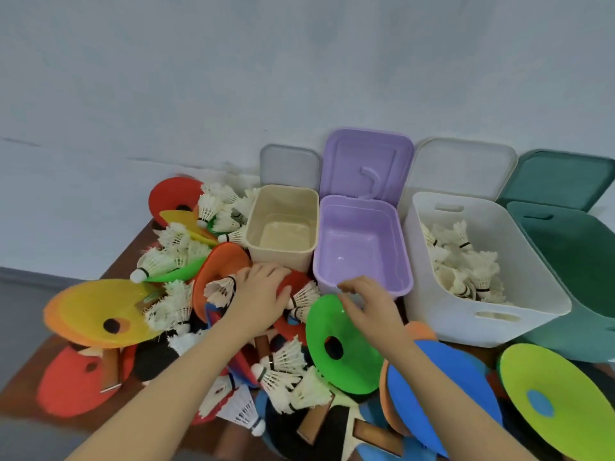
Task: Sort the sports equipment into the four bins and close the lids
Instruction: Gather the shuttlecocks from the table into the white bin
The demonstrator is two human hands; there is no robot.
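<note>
Four open bins stand in a row: beige (283,251), purple (362,281), white (442,307) with several shuttlecocks (466,264) inside, and green (579,261). Many more shuttlecocks, flat cones and paddles are piled on the table in front and to the left. My left hand (263,291) reaches into the pile over a red cone (294,277). Its fingers are curled, and the cork end of a shuttlecock (219,289) disappears under it. My right hand (369,301) hovers above a green cone (336,347) by the purple bin's front wall, fingers loosely curled around nothing.
The four lids (366,161) lean against the wall behind the bins. A yellow cone (100,314), a blue disc (439,387), a lime disc (562,404) and paddle handles (376,437) crowd the near table. The table's left edge drops to a grey floor (26,311).
</note>
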